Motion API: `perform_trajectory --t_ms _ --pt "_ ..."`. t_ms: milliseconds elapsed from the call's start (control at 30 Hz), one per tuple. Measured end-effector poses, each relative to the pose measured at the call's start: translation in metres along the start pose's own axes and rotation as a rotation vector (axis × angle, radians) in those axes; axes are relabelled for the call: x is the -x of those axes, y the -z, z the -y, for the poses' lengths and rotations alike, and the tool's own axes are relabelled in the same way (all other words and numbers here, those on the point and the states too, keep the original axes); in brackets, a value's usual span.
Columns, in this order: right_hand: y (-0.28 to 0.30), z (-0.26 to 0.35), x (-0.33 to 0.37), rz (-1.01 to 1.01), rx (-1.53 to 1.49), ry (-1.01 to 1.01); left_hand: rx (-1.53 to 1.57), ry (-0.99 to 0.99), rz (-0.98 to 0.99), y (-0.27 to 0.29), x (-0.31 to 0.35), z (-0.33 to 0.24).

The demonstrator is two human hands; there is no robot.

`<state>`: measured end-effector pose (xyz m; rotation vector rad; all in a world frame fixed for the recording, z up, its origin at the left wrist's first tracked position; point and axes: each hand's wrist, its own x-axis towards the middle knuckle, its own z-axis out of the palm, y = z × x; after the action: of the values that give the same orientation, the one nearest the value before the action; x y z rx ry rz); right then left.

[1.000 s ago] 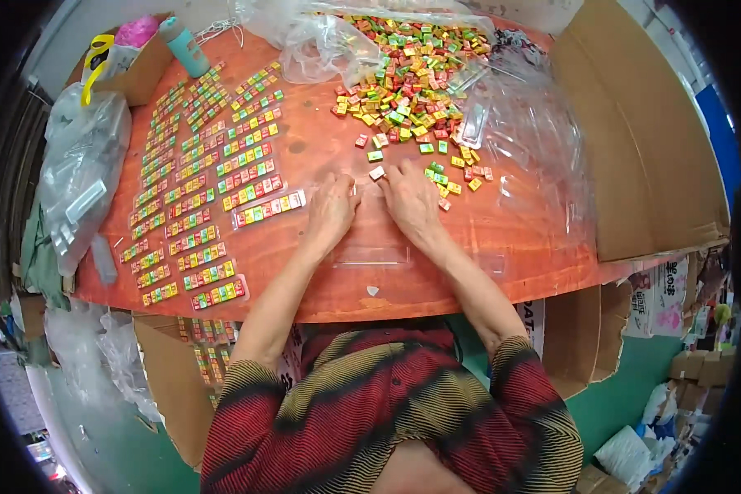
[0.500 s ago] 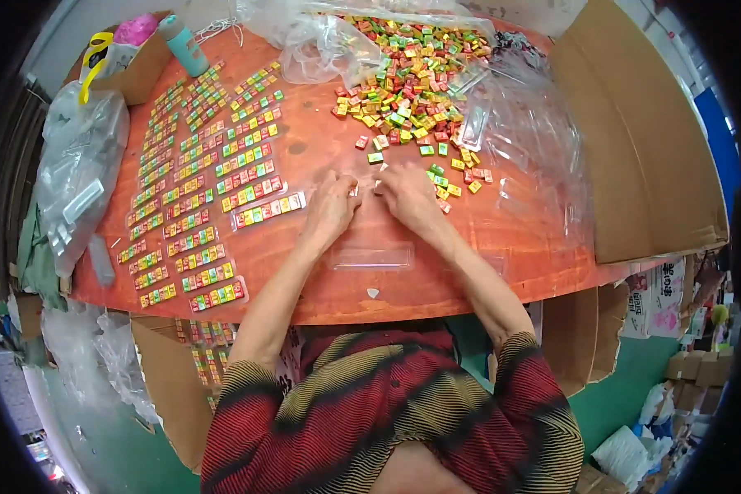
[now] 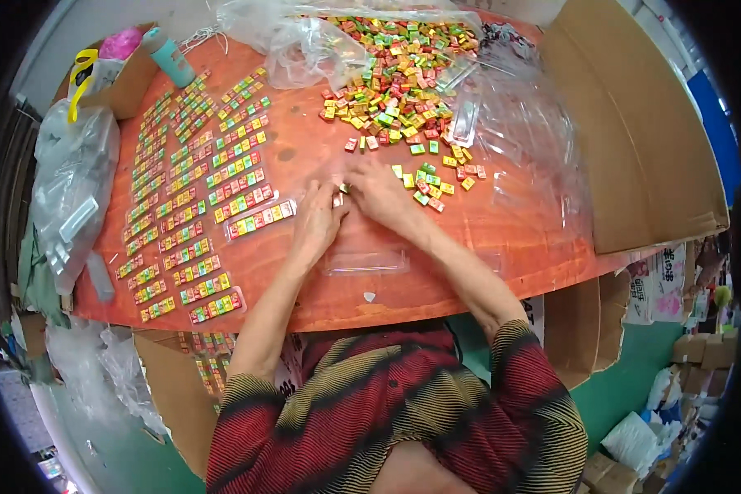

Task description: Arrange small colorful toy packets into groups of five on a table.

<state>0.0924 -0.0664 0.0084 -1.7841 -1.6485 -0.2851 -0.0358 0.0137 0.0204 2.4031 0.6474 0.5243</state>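
My left hand (image 3: 319, 221) and right hand (image 3: 376, 188) meet fingertip to fingertip over the orange tabletop (image 3: 502, 239), pinching between them a few small coloured blocks (image 3: 340, 193); both hands are closed lightly on these pieces, though the exact number under the fingers is hidden. Just below the hands lies one empty clear plastic tray (image 3: 365, 261), flat on the tabletop and not touched. To the right of my right hand sits a loose scatter of blocks (image 3: 432, 179), and behind it the main heap (image 3: 395, 78), too many to count, partly lying on crumpled clear plastic sheet (image 3: 535, 140). To my left, filled trays (image 3: 198, 206) lie in four or five rough columns; I judge several dozen, the far ones too small to count exactly. One filled tray (image 3: 260, 219) lies nearest my left hand. One teal bottle (image 3: 171, 59) stands at the far left corner beside one cardboard box (image 3: 119, 78). Risks, as I judge them: the blocks are small and could slip from the pinch and scatter; my forearm could nudge the empty tray toward the near edge; a sleeve could disturb the filled rows.
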Motion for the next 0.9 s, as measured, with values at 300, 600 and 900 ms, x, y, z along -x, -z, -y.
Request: perform_trajectory --t_ms 300,600,900 --pt "-0.019 -0.034 -0.046 0.164 0.265 -0.195 0.050 -0.120 0.154 0.005 -0.020 -0.005" --pt "0.008 -0.008 -0.015 0.179 0.285 -0.061 0.027 -0.092 0.096 -0.004 -0.004 0.003" --pt "0.010 0.003 0.003 0.189 0.057 -0.225 -0.020 -0.041 0.228 0.009 -0.019 -0.006"
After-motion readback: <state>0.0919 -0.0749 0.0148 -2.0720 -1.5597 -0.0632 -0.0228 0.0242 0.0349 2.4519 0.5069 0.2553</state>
